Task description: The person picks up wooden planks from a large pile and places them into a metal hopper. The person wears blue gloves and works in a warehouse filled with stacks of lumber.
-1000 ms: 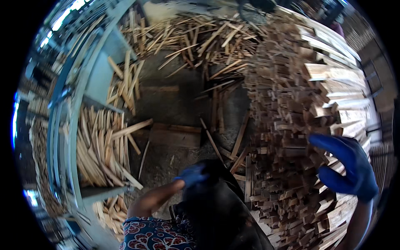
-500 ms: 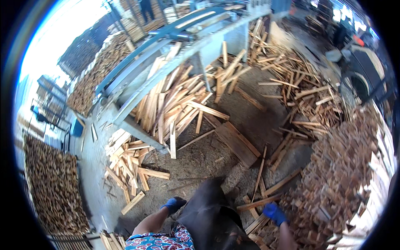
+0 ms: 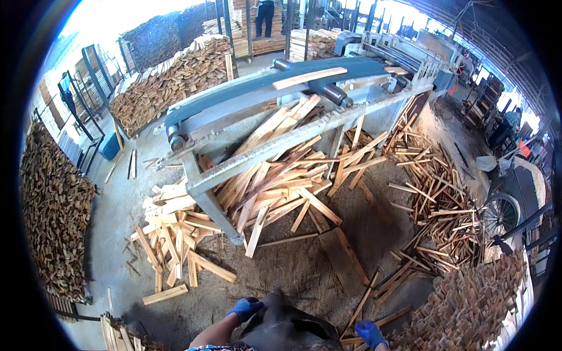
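Note:
Both my hands wear blue gloves and hang low in front of me. My left hand (image 3: 246,308) is beside the dark apron (image 3: 287,327) over my front, its fingers bent toward the cloth and partly hidden. Lower and to the right, my right hand (image 3: 371,333) hovers near loose strips on the floor, fingers loosely apart, with no object seen in it. Ahead, a heap of sawn wood strips (image 3: 275,184) spills from under the metal frame (image 3: 304,136) of a belt conveyor (image 3: 234,95). One plank (image 3: 309,78) lies on its belt.
A second wood pile (image 3: 175,234) lies at the frame's near leg. Scattered strips (image 3: 436,193) and stacked short pieces (image 3: 462,310) are on the right, near a spoked wheel (image 3: 501,213). Wood stacks (image 3: 55,216) line the left. A person (image 3: 265,17) stands at the back.
The view has tilted upward, bringing more of the conveyor and the background into sight. My right hand has dropped toward the lower edge and slightly left; my left hand sits lower in the picture.

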A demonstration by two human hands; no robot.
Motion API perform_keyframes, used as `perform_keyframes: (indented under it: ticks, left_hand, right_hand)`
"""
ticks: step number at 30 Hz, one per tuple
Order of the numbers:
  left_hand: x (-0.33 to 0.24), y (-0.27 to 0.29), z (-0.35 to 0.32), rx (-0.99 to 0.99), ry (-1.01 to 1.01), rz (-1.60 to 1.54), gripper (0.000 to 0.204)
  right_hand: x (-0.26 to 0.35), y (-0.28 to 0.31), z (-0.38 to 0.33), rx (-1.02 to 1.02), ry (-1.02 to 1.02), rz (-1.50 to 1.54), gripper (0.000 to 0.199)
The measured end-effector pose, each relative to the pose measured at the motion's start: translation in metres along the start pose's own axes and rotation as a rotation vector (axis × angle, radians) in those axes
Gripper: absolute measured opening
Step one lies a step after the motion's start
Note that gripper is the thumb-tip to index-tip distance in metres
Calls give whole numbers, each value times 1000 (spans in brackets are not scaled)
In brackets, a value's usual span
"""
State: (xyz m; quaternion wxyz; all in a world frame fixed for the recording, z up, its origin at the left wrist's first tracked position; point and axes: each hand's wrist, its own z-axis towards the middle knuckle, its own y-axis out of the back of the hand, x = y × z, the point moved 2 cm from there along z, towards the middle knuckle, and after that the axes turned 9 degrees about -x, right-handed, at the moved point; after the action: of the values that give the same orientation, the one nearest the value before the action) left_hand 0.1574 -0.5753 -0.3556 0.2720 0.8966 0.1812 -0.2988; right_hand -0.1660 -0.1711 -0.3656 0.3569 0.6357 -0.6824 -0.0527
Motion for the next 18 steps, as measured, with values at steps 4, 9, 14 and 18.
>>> perform_keyframes:
  ticks: [4, 9, 14, 18]
  left_hand:
    - [-39, 12, 49, -57, -97, 0, 55]
    - [-98, 32, 73, -181, -102, -247, 53]
    - [-157, 73, 121, -452, -143, -220, 55]
    - [-177, 109, 217, -860, -350, -327, 54]
  right_hand:
    - [134, 26, 28, -121, 237, 178, 46]
    - [267, 47, 119, 62, 279, 369, 43]
    - [411, 102, 272, -554, 699, 246, 41]
    - [552, 155, 366, -864, 1075, -47, 43]
